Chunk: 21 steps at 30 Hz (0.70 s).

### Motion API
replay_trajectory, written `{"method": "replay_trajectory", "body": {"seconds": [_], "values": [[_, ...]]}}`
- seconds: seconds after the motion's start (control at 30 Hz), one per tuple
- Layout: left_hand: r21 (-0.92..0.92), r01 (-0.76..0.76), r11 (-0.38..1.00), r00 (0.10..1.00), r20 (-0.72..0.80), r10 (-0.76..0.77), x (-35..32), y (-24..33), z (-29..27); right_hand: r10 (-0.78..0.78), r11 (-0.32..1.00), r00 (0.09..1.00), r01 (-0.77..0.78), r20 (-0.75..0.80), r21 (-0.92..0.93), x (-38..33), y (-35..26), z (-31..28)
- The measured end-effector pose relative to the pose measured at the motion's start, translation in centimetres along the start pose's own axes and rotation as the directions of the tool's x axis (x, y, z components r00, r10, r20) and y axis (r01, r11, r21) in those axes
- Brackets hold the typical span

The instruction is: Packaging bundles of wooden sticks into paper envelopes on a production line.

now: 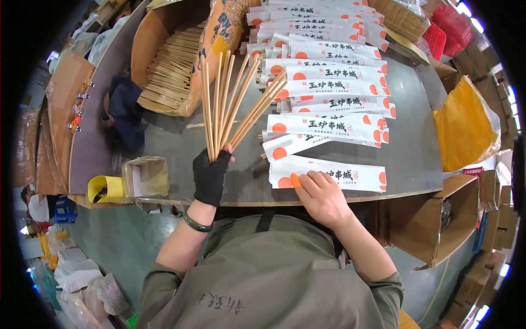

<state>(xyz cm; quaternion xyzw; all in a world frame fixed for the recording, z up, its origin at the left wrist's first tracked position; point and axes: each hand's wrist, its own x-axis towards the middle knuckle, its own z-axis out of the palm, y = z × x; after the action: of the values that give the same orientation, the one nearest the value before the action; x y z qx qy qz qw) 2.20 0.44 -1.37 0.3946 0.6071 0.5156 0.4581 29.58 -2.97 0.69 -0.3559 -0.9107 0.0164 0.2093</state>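
My left hand, in a black fingerless glove, is closed round the lower ends of a fan of wooden chopsticks. Their upper ends spread apart above the table. At the table's near edge my right hand bends its fingers onto a small stack of white paper chopstick sleeves with orange dots. An orange finger cot covers one digit, touching the sleeves' left end. Just beyond lie more paper sleeves, overlapping in rows, some with stick ends poking out at the left.
An open carton of loose chopsticks stands at the far left. Dark cloth lies beside it. A yellow cup and a small cardboard box sit at the left edge. Right of the table are a yellow bag and an open carton.
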Motion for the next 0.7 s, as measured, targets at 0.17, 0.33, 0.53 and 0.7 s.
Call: {"method": "replay_trajectory", "body": {"seconds": [0.17,0.33,0.53,0.7], "values": [[0.093,-0.035,0.995,0.999,0.033,0.032,-0.5,0.6,-1.1,0.092,0.985,0.976,-0.061,-0.199,0.159,-0.1,0.6,1.2],[0.196,-0.096,0.976,0.982,0.176,0.061,-0.6,1.6,-3.8,0.405,0.852,0.904,-0.319,-0.136,0.416,0.7,1.1,0.7],[0.325,-0.166,0.931,0.959,0.273,0.076,-0.4,3.3,-5.8,0.734,0.387,0.653,-0.629,0.189,0.674,2.6,2.0,-2.9],[0.435,-0.292,0.852,0.920,0.371,0.126,1.0,4.4,-7.4,0.678,0.360,0.694,-0.602,0.244,0.712,2.3,2.5,-3.7]]}}
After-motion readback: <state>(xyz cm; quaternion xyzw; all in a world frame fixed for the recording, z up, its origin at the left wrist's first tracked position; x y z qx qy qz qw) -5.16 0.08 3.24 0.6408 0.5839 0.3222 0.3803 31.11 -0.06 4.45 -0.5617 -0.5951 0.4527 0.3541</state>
